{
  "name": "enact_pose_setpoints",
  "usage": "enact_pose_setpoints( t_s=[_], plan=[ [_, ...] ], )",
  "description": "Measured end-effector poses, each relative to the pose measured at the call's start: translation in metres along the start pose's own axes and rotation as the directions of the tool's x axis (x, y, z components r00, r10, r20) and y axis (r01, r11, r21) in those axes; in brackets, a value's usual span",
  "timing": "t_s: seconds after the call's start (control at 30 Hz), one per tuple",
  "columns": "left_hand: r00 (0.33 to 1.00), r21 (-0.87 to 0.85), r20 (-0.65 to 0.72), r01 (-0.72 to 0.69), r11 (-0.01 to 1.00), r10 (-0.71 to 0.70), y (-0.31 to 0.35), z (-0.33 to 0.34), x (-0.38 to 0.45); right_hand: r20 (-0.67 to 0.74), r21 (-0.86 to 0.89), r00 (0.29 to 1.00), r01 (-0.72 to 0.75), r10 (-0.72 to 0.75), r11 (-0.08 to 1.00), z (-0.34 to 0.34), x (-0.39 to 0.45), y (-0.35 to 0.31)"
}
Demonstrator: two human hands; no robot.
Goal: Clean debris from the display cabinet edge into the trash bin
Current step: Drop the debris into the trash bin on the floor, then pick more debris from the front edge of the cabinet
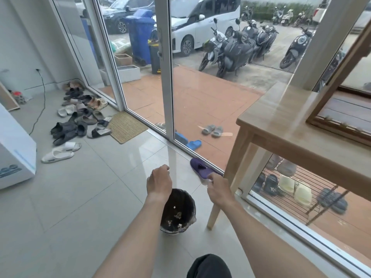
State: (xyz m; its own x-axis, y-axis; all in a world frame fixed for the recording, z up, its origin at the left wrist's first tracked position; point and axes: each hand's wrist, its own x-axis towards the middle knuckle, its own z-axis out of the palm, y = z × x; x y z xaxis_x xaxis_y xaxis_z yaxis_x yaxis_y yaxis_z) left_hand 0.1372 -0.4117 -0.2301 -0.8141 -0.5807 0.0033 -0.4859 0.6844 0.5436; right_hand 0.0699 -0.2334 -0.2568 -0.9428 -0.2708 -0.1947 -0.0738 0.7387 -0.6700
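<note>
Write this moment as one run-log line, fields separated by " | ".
left hand: above trash bin, fingers curled | right hand: beside bin, pinching something white | bin: holds pale debris

Glossy tiled floor (84, 197), smooth pale wooden table (281, 121), rough woven doormat (127, 127).

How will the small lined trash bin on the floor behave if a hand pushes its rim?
The trash bin looks small and holds only a few scraps, so it is probably light and may slide on the glossy tiles. Its liner looks thin and likely floppy.
</note>
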Motion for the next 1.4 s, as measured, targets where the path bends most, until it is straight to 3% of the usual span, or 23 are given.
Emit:
enact_pose_setpoints(
  t_s=[0.17, 0.37, 0.5, 0.6, 0.67, 0.77, 0.9, 1.03, 1.17, 1.4],
  plan=[
    [0.998, -0.038, -0.039, -0.042, 0.998, 0.04, 0.013, -0.007, -0.007, -0.047, -0.062, 0.998, 0.035, -0.038, 0.997, -0.035, -0.015, 0.01],
    [0.968, -0.237, -0.103, -0.246, 0.94, 0.227, 0.066, -0.004, -0.009, -0.19, -0.07, 0.961, 0.191, -0.201, 0.979, -0.092, -0.032, 0.004],
    [0.87, -0.245, -0.302, -0.465, 0.851, 0.389, 0.142, -0.01, -0.014, -0.337, -0.179, 0.842, 0.38, -0.42, 0.907, -0.151, -0.047, -0.014],
    [0.795, -0.262, -0.375, -0.584, 0.768, 0.477, 0.205, -0.011, -0.018, -0.471, -0.202, 0.729, 0.459, -0.497, 0.865, -0.209, -0.06, -0.021],
    [0.745, -0.286, -0.398, -0.655, 0.699, 0.535, 0.245, -0.01, -0.022, -0.525, -0.228, 0.701, 0.43, -0.482, 0.874, -0.248, -0.065, -0.011],
    [0.724, -0.337, -0.36, -0.689, 0.641, 0.589, 0.298, -0.003, -0.031, -0.628, -0.173, 0.711, 0.268, -0.316, 0.948, -0.302, -0.064, 0.026],
    [0.717, -0.338, -0.224, -0.693, 0.637, 0.66, 0.35, 0.018, -0.041, -0.739, -0.078, 0.672, -0.013, -0.049, 0.997, -0.354, -0.069, 0.082],
    [0.7, -0.269, -0.117, -0.705, 0.656, 0.704, 0.389, 0.037, -0.042, -0.779, -0.045, 0.613, -0.262, 0.13, 0.964, -0.39, -0.079, 0.125],
    [0.665, -0.245, -0.09, -0.736, 0.631, 0.741, 0.42, 0.052, -0.041, -0.773, -0.065, 0.616, -0.312, 0.15, 0.948, -0.403, -0.079, 0.141],
    [0.611, -0.193, -0.025, -0.779, 0.596, 0.791, 0.454, 0.084, -0.045, -0.733, -0.122, 0.678, -0.215, 0.058, 0.969, -0.394, -0.049, 0.126]
  ],
)
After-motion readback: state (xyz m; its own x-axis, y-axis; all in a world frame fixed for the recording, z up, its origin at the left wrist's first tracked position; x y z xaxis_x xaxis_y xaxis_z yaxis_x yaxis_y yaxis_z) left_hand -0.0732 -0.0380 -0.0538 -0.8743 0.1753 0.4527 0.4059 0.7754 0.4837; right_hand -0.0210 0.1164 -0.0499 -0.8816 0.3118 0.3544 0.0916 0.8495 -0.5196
